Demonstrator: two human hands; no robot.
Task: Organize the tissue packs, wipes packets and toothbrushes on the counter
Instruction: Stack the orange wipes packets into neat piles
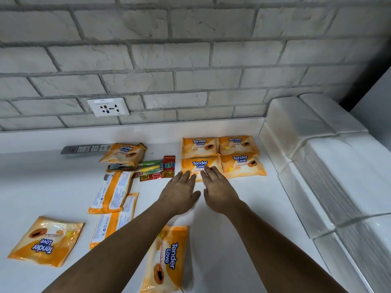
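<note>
Probably a home — white counter point(222, 240), brick-pattern wall point(190, 49), wall socket point(108, 107).

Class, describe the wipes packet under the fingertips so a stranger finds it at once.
Left of the white tissue packs lie four orange packets in a square. It is the near-left packet, the only one the left hand and right hand touch.

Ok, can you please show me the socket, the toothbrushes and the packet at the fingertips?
socket point(108, 107): head view, middle of its white plate.
toothbrushes point(151, 163): head view, on the green handle inside the pack.
packet point(200, 164): head view, on its blue logo.
</note>
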